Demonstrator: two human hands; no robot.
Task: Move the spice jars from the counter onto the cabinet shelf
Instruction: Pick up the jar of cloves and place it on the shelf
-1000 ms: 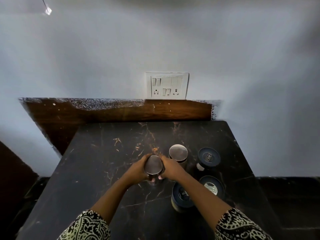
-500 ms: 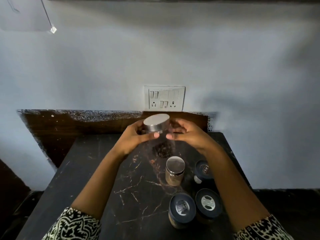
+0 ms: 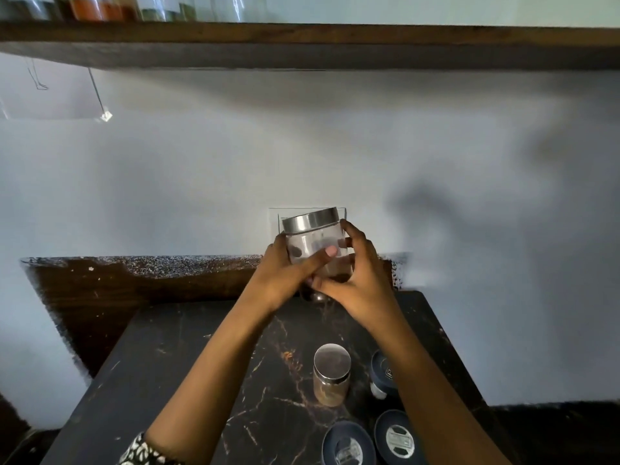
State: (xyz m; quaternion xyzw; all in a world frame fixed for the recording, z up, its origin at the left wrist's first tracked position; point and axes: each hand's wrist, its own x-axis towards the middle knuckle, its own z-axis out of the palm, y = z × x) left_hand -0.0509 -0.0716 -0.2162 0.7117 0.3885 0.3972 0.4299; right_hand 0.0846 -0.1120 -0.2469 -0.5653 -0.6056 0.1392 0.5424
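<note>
A clear glass spice jar (image 3: pixel 313 241) with a steel lid is held in the air above the back of the black marble counter (image 3: pixel 188 380). My left hand (image 3: pixel 285 273) grips its left side and my right hand (image 3: pixel 355 280) wraps its right side and base. A second steel-lidded jar (image 3: pixel 331 374) stands on the counter below. Three dark-lidded jars sit near it: one (image 3: pixel 382 377) partly behind my right forearm, two others (image 3: pixel 347 444) (image 3: pixel 397 437) at the bottom edge. The wooden shelf (image 3: pixel 302 45) runs across the top.
Several jars (image 3: pixel 100 8) with red and green contents stand on the shelf at the upper left. A wall switch plate (image 3: pixel 273 219) is mostly hidden behind the held jar. A wooden backsplash (image 3: pixel 134 286) lines the counter's rear.
Both hands have lifted the steel-lidded jar from the counter surface up in front of the wall. The view has tilted upward, bringing the shelf into sight.
</note>
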